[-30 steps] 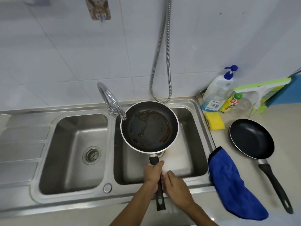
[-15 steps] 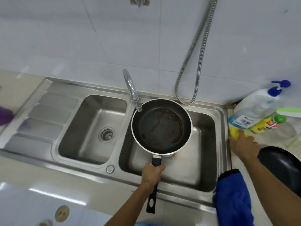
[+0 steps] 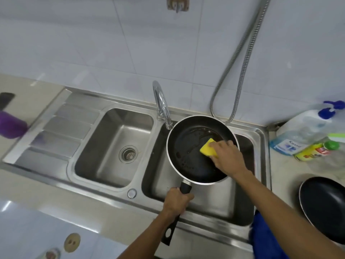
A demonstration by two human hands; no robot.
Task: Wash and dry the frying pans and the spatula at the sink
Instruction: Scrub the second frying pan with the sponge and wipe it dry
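Observation:
A black frying pan [image 3: 188, 150] with brown greasy residue hangs level over the right basin of the steel sink [image 3: 261, 139], just under the tap [image 3: 162, 105]. My left hand [image 3: 177, 201] grips its black handle. My right hand [image 3: 226, 156] holds a yellow sponge [image 3: 206, 146] and presses it onto the pan's inner right side. A second black frying pan [image 3: 324, 206] lies on the counter at the right edge. No spatula is in sight.
The left basin [image 3: 112, 146] has a drain strainer, with a ribbed drainboard [image 3: 56, 131] beyond it. Soap bottles [image 3: 306, 133] stand at the back right. A blue cloth [image 3: 265, 238] hangs over the sink's front right. A purple object [image 3: 11, 124] sits far left. A shower hose [image 3: 240, 71] hangs on the wall.
My right hand left the pan handle, reached to the counter at the right for the yellow sponge, and now presses it inside the pan. My left hand kept its grip on the handle.

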